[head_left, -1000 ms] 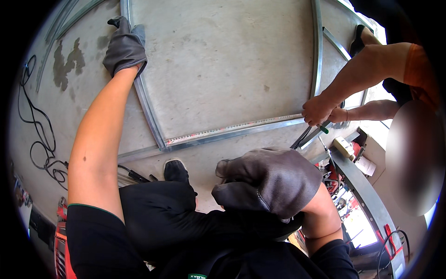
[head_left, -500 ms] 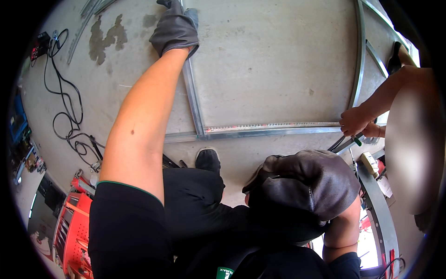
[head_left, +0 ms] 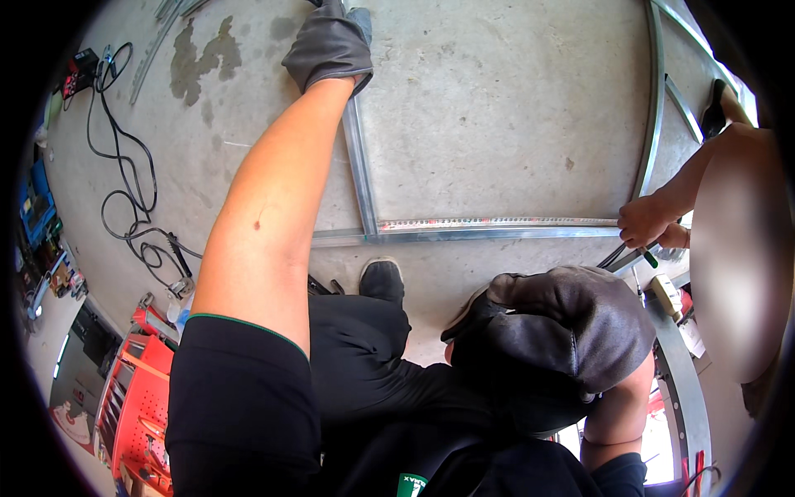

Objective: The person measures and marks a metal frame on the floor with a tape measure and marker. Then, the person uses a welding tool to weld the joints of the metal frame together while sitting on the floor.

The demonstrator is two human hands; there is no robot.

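My left hand (head_left: 330,50), in a dark leather glove, is stretched far forward at the top edge, closed around a metal bar (head_left: 358,166). Part of its fingers lies beyond the picture. That bar meets a crosswise metal bar (head_left: 489,234) on the floor. Along the crosswise bar lies an extended tape measure blade (head_left: 497,222). My right hand (head_left: 571,327), gloved too, sits bent over near my right knee; its fingers are hidden by the bunched leather. At the right, a co-worker's bare hands (head_left: 646,222) are at the blade's end, beside a small dark green object (head_left: 650,258).
Black cables (head_left: 124,166) coil over the concrete at the left, by a red and black device (head_left: 80,70). An orange-red perforated rack (head_left: 141,406) stands lower left. My shoe (head_left: 382,279) is behind the crosswise bar. Another metal bar (head_left: 654,108) runs up the right.
The whole view has shifted slightly, so things sit a little farther right. My left hand remains on the bar and my right hand stays near the knee.
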